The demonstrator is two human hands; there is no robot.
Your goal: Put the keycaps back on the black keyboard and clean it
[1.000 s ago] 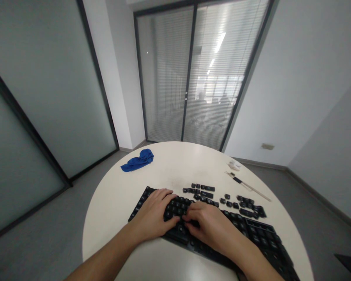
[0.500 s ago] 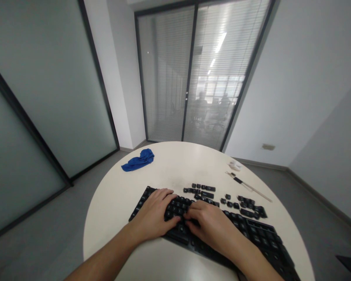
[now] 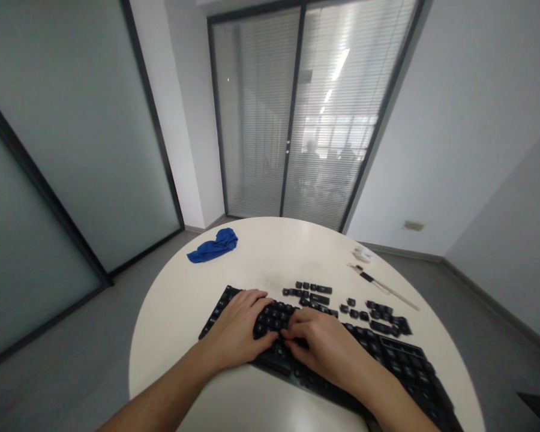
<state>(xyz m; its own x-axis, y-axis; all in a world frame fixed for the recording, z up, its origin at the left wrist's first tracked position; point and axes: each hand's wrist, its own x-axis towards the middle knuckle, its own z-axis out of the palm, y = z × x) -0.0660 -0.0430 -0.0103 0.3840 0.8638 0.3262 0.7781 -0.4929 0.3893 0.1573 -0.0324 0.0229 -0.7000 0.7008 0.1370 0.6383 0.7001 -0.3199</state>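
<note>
Head view: the black keyboard (image 3: pixel 407 366) lies at a slant across the near part of the round, pale surface (image 3: pixel 184 312), under both hands. The left hand (image 3: pixel 238 330) rests on its left part, grip apart, with the thumb extended away from the fingers over the keys. The right hand (image 3: pixel 317 342) is placed just beside the left thumb, with its fingers curled and their tips down at the keys. The right grip is bent inward (whether it is clamped on a key cannot be told, as the fingers hide the contact point).

Loose black keycaps (image 3: pixel 320 298) lie in short rows beyond the keyboard; a second cluster of keycaps (image 3: pixel 380 327) lies to the right of these, with some pieces touching. A thin stick (image 3: pixel 398 293) with a black band lies near the right edge, a small white item (image 3: pixel 363 254) is beyond it, and a crumpled blue cloth (image 3: pixel 213 246) is positioned at far left
</note>
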